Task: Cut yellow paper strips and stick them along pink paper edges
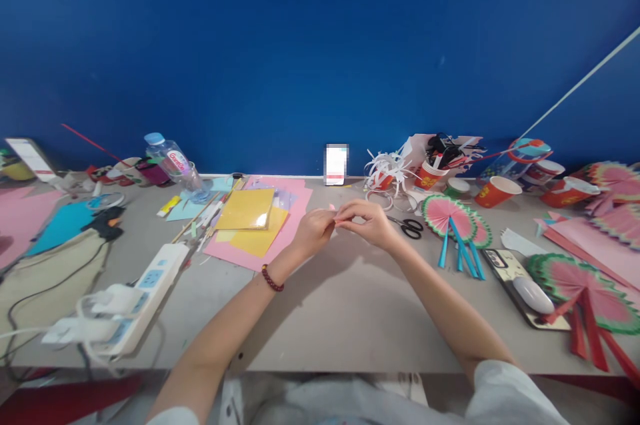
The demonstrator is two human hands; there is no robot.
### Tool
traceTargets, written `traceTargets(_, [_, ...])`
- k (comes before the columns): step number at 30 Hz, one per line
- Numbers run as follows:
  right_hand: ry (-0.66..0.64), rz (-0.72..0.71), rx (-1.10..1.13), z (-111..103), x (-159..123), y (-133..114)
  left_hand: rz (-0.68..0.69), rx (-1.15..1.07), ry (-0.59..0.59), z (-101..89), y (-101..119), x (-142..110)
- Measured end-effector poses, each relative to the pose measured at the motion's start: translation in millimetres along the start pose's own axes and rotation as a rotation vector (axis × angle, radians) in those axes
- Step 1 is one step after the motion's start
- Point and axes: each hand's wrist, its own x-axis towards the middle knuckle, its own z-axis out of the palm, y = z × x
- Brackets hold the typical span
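From afar I saw the left hand (314,230) and right hand (369,224), fingertips together, apparently pinching a pink scrap (332,207) above the table (345,325), probably for steadiness; scissors (413,228) lay near the right, presumably for reach.

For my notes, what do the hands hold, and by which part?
Left hand and right hand seemingly pinch a small pink piece; gripped part unclear.

single head-worn view, looking forward and down, near above the desk (350,325), facing a blue wall (320,52)
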Motion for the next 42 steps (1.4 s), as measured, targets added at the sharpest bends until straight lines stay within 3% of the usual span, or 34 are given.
traceTargets(10, [0.042,0.010,-0.017,-3.0,-1.1,-5.1,-0.054,-0.062,0.030,3.2,-2.2,0.7])
traceTargets(29, [-0.018,0.048,0.039,-2.5,0.8,-4.5,-0.019,-0.139,0.014,-0.7,-3.4,3.4])
traceTargets(33, [0.076,0.192,0.177,-3.0,0.8,2.5,-0.107,-0.110,-0.015,0.1,-0.8,2.5])
traceTargets(36, [0.170,0.316,0.362,-5.2,2.1,11.0,-0.248,-0.139,-0.050,-0.5,3.4,2.8])
traceTargets(42, [0.321,0.455,0.481,-12.7,5.3,26.8,-0.516,-0.495,-0.128,-0.3,5.7,4.4])
